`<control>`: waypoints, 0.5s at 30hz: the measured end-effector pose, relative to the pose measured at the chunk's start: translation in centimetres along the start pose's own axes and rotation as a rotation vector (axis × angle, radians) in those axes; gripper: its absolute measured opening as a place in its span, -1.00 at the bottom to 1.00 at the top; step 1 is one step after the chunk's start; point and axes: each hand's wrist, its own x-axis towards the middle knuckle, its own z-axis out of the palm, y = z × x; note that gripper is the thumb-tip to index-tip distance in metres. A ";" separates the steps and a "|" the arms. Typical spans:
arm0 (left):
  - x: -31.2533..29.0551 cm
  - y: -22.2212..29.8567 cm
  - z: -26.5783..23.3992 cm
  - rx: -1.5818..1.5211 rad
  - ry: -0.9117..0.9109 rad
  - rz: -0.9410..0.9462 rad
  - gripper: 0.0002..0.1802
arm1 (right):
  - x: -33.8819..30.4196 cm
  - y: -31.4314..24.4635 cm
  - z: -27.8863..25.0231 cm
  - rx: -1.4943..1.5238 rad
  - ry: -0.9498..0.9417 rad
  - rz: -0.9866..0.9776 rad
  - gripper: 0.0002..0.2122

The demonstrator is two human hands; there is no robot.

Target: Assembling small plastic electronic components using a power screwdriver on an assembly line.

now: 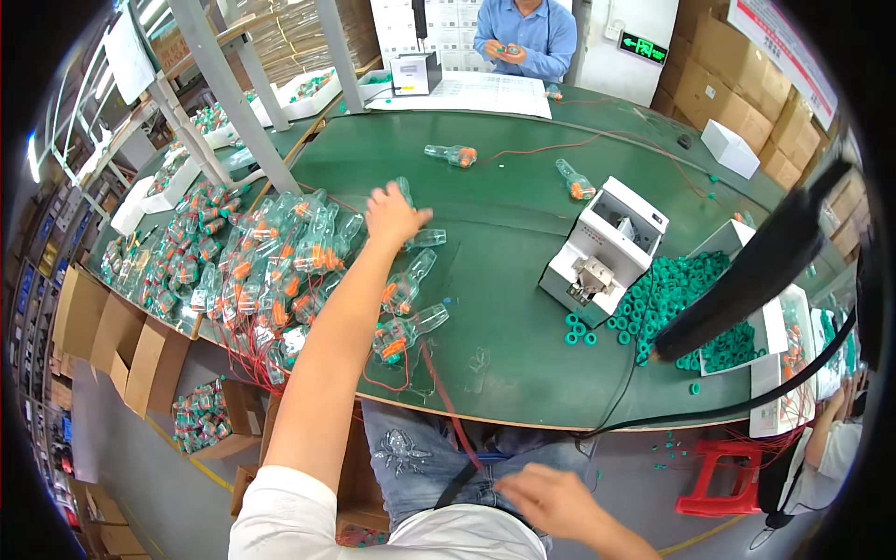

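My left hand [392,220] reaches across the green table with thumb and fingers apart, at the right edge of a pile of clear bottle-shaped plastic pieces [308,250]. These have orange inner parts and red wires. One such clear piece [404,190] lies right at its fingertips, partly hidden by the hand. More of them, such as one bottle-shaped piece [407,334], lie beside my forearm. My right hand [553,504] is low over my lap, off the table. Its fingers are bent and slightly blurred, and I cannot make out anything in them.
A white bench machine [605,254] stands at the right among green rings [667,291] spilling from a white box [767,327]. A black arm-like object [756,271] crosses there. Opposite, a person in blue [527,42] handles small parts. A red stool [719,481] stands below right.
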 end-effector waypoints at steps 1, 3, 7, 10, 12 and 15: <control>0.6 -0.3 1.0 0.063 -0.126 0.078 -0.35 | -0.5 0.0 0.7 -0.010 -0.065 0.042 -0.86; 2.0 -1.2 2.3 -0.078 -0.128 0.107 -0.37 | -1.4 0.6 1.6 0.021 -0.080 0.056 -0.86; 0.1 2.6 0.5 -1.027 -0.307 -0.024 -0.57 | -3.7 3.9 2.5 -0.004 -0.399 0.246 -0.72; -7.7 7.4 -6.9 -1.955 -0.490 -0.361 -0.63 | -1.7 2.6 1.6 0.383 0.040 0.234 -0.44; -13.0 9.0 -9.5 -2.099 -0.504 -0.429 -0.55 | 1.6 2.3 1.6 0.439 0.249 0.189 -0.22; -19.0 10.3 -11.2 -2.033 -0.470 -0.483 -0.48 | 7.2 1.5 3.8 0.495 0.349 0.096 -0.23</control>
